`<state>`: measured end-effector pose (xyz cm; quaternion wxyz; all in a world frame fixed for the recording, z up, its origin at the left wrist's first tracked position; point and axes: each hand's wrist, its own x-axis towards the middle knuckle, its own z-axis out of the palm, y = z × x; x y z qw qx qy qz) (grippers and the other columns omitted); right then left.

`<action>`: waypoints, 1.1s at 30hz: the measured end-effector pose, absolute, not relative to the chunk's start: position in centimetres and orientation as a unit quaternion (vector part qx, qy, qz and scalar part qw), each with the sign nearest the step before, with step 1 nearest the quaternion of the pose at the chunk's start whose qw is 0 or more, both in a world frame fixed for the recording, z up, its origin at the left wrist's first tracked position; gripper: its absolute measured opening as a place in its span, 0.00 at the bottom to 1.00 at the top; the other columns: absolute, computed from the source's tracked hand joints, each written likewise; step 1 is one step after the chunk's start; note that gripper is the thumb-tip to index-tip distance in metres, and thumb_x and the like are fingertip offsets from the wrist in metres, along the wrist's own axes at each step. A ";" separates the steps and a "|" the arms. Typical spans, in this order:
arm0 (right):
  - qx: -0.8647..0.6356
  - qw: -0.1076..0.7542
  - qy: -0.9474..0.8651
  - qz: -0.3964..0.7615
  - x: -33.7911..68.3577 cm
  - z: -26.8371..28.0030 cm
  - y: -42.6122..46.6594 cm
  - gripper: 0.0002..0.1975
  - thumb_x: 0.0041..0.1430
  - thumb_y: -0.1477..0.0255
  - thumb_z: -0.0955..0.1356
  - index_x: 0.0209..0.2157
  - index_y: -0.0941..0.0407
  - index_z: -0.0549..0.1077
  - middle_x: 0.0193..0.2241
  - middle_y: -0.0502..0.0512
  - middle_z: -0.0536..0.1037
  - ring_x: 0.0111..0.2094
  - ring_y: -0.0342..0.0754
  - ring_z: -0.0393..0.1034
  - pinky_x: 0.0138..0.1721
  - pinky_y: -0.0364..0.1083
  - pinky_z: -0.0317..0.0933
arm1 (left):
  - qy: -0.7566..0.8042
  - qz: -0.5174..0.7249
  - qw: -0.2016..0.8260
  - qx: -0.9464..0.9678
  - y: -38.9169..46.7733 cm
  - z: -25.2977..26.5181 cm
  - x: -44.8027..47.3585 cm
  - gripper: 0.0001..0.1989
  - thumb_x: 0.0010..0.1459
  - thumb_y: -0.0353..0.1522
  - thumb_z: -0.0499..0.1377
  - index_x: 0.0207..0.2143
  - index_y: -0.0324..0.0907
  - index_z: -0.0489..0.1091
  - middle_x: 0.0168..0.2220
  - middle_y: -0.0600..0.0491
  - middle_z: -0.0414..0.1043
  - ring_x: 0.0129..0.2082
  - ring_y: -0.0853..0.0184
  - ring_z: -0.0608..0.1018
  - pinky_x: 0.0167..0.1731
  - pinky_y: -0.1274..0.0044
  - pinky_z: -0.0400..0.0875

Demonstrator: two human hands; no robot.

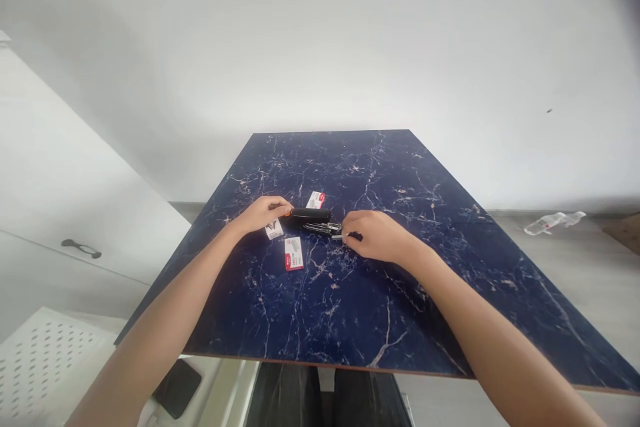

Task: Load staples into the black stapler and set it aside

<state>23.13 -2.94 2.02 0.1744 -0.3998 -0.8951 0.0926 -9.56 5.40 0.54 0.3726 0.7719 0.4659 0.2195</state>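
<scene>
A black stapler [311, 214] lies across the middle of the blue table, opened up so that its metal staple channel [323, 228] shows. My left hand [265, 212] is closed on the stapler's left end. At the stapler's right end, my right hand [373, 233] pinches a small grey strip of staples [337, 237] close to the channel. Whether the strip touches the channel I cannot tell. Near the left hand lie a red and white staple box [294, 253], a second such box [315, 200] behind the stapler and a white printed card or box [273, 229], partly hidden by the hand.
The dark blue marble-patterned table [350, 313] reaches back to a white wall [320, 40]. On the floor at right lies a clear plastic bottle [553, 221]. A black phone-like slab [177, 387] and a perforated white surface [45, 360] are at lower left, below a cabinet handle [81, 249].
</scene>
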 end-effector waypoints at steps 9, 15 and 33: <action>-0.476 0.272 -0.827 0.124 23.0 0.4 -1.6 0.17 0.71 0.66 0.60 0.27 0.55 0.67 0.27 0.50 0.72 0.29 0.44 0.65 0.33 0.44 0.54 | 0.471 0.226 0.366 0.770 5.4 0.6 -9.4 0.20 0.61 0.49 0.60 0.41 0.42 0.78 0.36 0.49 0.79 0.32 0.65 0.77 0.27 0.78 0.69; -0.512 0.306 -0.794 0.121 21.6 -0.4 -1.9 0.19 0.71 0.64 0.61 0.25 0.55 0.65 0.24 0.49 0.69 0.26 0.44 0.61 0.31 0.44 0.51 | 0.469 0.230 0.370 0.768 5.3 0.5 -9.4 0.19 0.61 0.47 0.60 0.41 0.41 0.78 0.36 0.50 0.79 0.32 0.66 0.77 0.27 0.78 0.68; -0.540 0.262 -0.800 0.021 20.8 -0.1 -2.5 0.16 0.71 0.66 0.62 0.30 0.56 0.71 0.29 0.52 0.74 0.28 0.44 0.63 0.30 0.44 0.48 | 0.467 0.229 0.357 0.776 5.5 0.3 -9.6 0.19 0.62 0.48 0.60 0.40 0.42 0.78 0.37 0.50 0.79 0.33 0.65 0.77 0.31 0.77 0.68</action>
